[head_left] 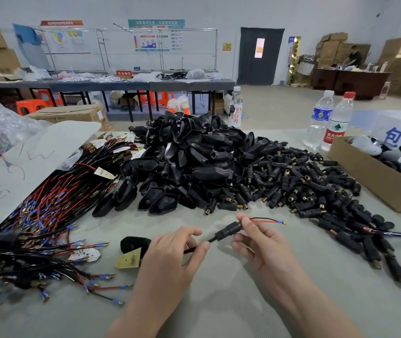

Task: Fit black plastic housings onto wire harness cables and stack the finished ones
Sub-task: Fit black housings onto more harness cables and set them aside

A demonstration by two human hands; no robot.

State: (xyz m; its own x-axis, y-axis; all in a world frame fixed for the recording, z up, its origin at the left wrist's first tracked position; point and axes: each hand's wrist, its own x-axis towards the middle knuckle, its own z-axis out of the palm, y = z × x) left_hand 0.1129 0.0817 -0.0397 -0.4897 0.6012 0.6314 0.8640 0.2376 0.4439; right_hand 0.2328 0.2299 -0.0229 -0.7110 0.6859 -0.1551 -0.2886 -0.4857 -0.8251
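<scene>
Pinching the black harness cable [211, 240] low over the grey surface [219, 303], the left grip [170, 250] holds 1 end while the right grip [262, 242] pinches the black cylindrical housing [228, 230] threaded on it (red and black wire tips poke out rightward), with the loose housing pile [189, 154] beyond.

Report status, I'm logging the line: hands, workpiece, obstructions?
Left hand pinching black cable. Right hand gripping black housing threaded on it, red and black leads out the far end. Nothing between hands; housing pile behind.
</scene>
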